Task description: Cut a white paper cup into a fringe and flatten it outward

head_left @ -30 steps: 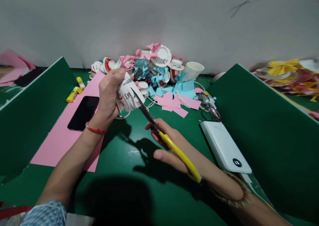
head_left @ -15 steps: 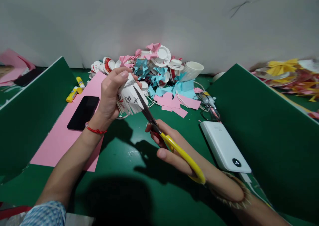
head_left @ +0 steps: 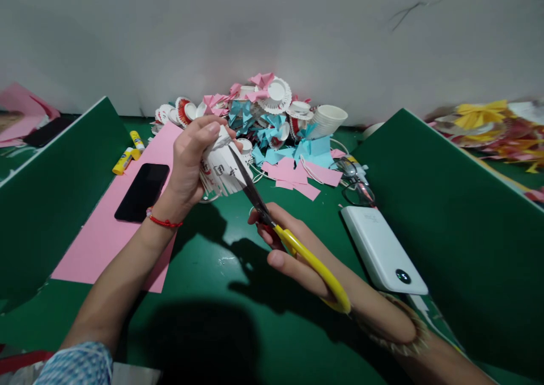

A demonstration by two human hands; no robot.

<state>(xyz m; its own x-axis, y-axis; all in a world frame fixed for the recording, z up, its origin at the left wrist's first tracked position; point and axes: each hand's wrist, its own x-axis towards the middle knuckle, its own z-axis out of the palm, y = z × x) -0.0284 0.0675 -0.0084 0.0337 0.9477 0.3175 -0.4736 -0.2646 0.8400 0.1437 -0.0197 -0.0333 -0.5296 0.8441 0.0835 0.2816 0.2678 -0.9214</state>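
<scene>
– Glue sticks [head_left: 123, 161] by your left divider [head_left: 63, 204]: why there?
– Prob. just parked, leaving you room mid-worktop [head_left: 204, 289]. Same w/ the phone [head_left: 142, 192]: flat on the pink sheet [head_left: 102, 249], near your left wrist, not b/w your arms.
– And your left hand [head_left: 187, 158]?
– Fingers closed round the upper end of the printed paper cup [head_left: 221, 167], raised off the worktop in front of you. Prob. b/c that leaves the slit side free, strips hanging, w/ clearance below.
– Scissors [head_left: 257, 201]?
– Blades slant up-left over the cup's right part; can't tell how far apart they are. Angle prob. suits slits running lengthwise.
– Your right hand [head_left: 306, 235], then?
– Fingers curled in on the handles, thumb spread low, well apart from them; prob. for leverage.
– Power bank [head_left: 378, 249], far right?
– Flat beside the right divider [head_left: 425, 204], cable in its near end, prob. so the lead runs away from your blades.
</scene>
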